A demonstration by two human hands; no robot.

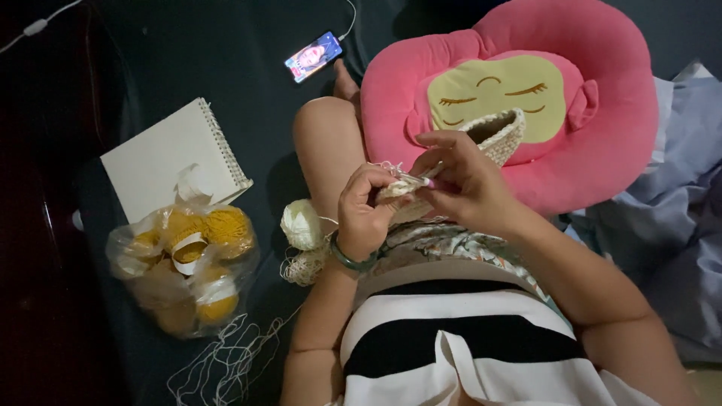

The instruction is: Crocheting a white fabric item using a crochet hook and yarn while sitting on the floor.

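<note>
Against the pink cushion (pixel 602 143), both hands (pixel 365 214) (pixel 466 180) pinch the cream crochet piece (pixel 492 135).

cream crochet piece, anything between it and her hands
Nothing visible does. The left hand and right hand both pinch the cream crochet piece directly, over the pink cushion. Its strand runs down to the cream yarn ball beside the knee, with nothing across it.
</note>
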